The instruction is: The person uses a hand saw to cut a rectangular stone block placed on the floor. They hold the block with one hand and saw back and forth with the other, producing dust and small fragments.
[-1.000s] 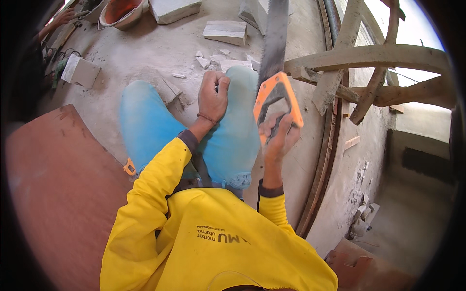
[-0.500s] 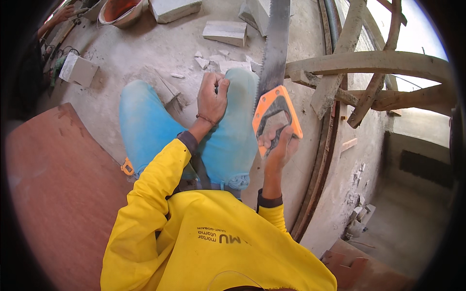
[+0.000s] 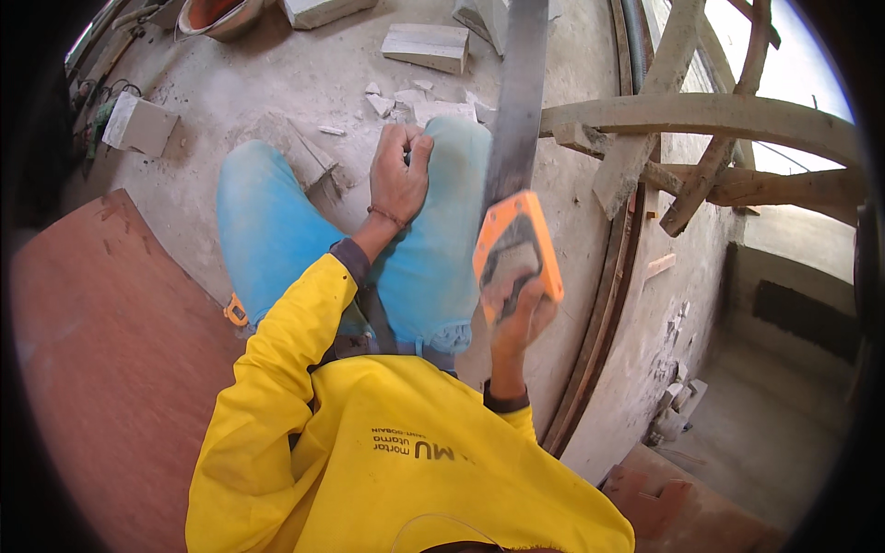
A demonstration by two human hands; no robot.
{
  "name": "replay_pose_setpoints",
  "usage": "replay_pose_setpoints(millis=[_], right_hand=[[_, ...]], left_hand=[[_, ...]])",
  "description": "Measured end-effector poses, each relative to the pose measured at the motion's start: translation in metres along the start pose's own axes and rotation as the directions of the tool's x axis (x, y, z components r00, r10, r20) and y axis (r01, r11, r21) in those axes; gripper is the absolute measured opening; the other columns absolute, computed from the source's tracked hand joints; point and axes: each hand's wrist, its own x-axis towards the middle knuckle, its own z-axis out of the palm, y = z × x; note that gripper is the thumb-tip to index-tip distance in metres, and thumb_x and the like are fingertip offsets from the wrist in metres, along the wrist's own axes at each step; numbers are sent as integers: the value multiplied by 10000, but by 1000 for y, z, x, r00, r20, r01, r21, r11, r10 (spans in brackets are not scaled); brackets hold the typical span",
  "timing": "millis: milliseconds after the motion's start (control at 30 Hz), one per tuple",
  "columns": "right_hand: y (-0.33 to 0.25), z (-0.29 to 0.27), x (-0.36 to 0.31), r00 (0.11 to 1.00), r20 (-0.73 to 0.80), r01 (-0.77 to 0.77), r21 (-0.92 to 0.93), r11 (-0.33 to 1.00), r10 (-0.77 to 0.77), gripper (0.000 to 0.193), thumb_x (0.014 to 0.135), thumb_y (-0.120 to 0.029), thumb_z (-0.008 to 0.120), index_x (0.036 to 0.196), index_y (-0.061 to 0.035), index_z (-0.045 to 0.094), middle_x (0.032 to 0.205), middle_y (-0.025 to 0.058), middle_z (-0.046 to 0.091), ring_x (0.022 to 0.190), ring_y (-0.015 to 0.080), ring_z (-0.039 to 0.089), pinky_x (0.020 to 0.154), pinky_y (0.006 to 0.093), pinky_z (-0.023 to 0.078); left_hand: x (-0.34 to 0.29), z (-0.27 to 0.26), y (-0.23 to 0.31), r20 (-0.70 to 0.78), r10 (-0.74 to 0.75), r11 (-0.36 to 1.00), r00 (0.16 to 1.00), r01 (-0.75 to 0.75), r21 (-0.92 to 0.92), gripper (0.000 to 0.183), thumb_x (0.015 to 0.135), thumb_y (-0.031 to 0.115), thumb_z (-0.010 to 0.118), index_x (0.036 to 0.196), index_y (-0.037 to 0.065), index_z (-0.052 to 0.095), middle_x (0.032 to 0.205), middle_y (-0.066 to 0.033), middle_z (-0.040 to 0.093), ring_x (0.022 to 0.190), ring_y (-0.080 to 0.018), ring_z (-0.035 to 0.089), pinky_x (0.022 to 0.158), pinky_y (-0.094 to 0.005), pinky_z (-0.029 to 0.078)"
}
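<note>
My right hand (image 3: 521, 318) is wrapped round the orange and black handle of a hand saw (image 3: 518, 111). Its long grey blade points away from me, passes just right of my right knee and runs out at the top edge. Motion slightly smears the handle and hand. Against the inner side of that knee rests my left hand (image 3: 398, 175), fingers curled in and thumb on top. A small dark gap shows by the thumb, and whatever these fingers hold is hidden. Broken pale block pieces (image 3: 442, 112) lie on the floor just beyond the knee.
Pale blocks (image 3: 426, 46) lie ahead, another block (image 3: 140, 125) at left. A bucket (image 3: 221, 18) stands at the far left. Crossed wooden poles (image 3: 701, 115) rise at right beside a drop-off. A reddish board (image 3: 120, 369) and a tape measure (image 3: 236, 310) are at left.
The saw and my right hand have drawn back toward me. My left hand keeps its place on the knee. At the far left, another person's hand has left the view.
</note>
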Motion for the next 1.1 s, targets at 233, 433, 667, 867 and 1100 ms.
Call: replay_pose_setpoints(millis=[233, 433, 667, 867, 1100], right_hand=[[-10, 33, 56, 997, 23, 73, 131, 989, -76, 522, 1049, -497, 525, 1107, 21, 548, 743, 40, 492, 545, 125, 458, 538, 330, 461], [-7, 21, 54, 997, 70, 22, 172, 985, -35, 603, 1054, -485, 520, 1360, 32, 472, 742, 37, 485, 538, 117, 443, 529, 326, 446], [-7, -5, 6, 996, 39, -88, 145, 986, 83, 499, 1052, -487, 525, 1156, 0, 502, 732, 32, 489, 538, 111, 454, 526, 317, 431], [3, -29, -37, 997, 74, 11, 28, 1000, -13, 456, 1052, -485, 521, 1065, -30, 500, 720, 23, 512, 536, 95, 479, 512, 287, 434], [1, -20, -27, 998, 65, 13, 65, 998, -18, 437, 1055, -461, 529, 1103, -27, 517, 712, 24, 517, 533, 92, 486, 509, 287, 452]], left_hand=[[7, 1, -1, -25, 13, 1000, 1000, -13, -10, 223, 999, 241, 612, 939, 28, 585, 912, -110, 562, 846, -280, 574, 801, -366, 471], [3, 2, -1, -23, 11, 1000, 1000, -11, 8, 219, 998, 231, 615, 929, 28, 569, 939, -119, 592, 873, -287, 593, 818, -375, 480], [5, 1, -4, -15, 17, 1000, 1000, -17, 14, 230, 997, 233, 623, 913, 28, 561, 952, -121, 608, 877, -287, 597, 818, -383, 483], [4, 1, -6, -23, 22, 1000, 999, -21, 19, 237, 1001, 241, 620, 913, 27, 569, 946, -122, 607, 869, -290, 596, 815, -378, 484], [5, 0, -7, -37, 9, 1000, 999, -8, 11, 250, 1003, 258, 613, 922, 24, 579, 919, -126, 582, 850, -282, 583, 802, -372, 477]])
